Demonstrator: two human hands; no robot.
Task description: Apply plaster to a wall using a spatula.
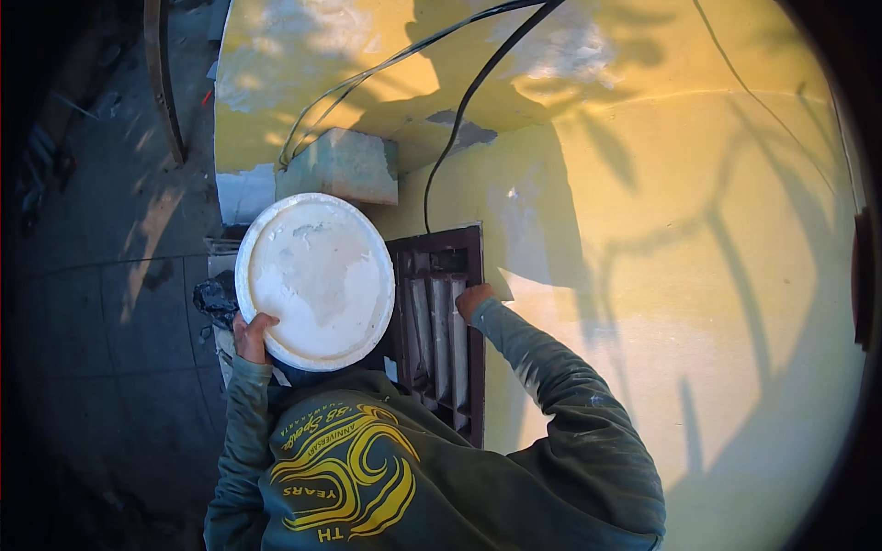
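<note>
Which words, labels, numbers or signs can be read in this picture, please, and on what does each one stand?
Dark green top: yellow print with letters and numerals around a large curved design; I won't copy out its wording, and its smallest line is hard to make out.
White round lid: stains only, no lettering visible.
Slatted frame and yellow wall: none visible.
</note>
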